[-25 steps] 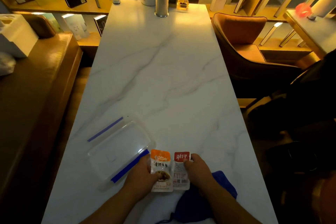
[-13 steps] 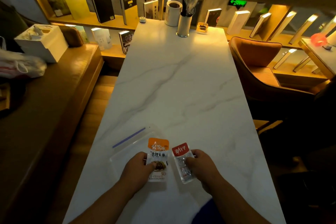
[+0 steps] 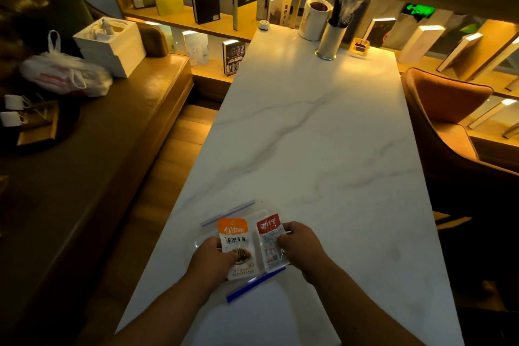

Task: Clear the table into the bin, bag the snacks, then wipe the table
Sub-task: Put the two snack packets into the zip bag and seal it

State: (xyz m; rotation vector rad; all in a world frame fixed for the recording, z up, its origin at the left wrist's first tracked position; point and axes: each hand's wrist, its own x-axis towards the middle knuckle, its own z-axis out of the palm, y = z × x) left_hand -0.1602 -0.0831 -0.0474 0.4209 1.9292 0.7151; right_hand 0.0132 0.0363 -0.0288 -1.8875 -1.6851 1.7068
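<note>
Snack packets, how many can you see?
2. The orange-topped packet is held by the left hand, the red-topped packet by the right hand, both above the clear zip bag. More could be hidden underneath.

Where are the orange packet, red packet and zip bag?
orange packet [image 3: 232, 229]: head view, orange top.
red packet [image 3: 268, 223]: head view, red top.
zip bag [image 3: 255, 284]: head view, blue strip.

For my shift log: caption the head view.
Left hand holds orange snack packet, right hand red packet, over zip bag on table.
</note>
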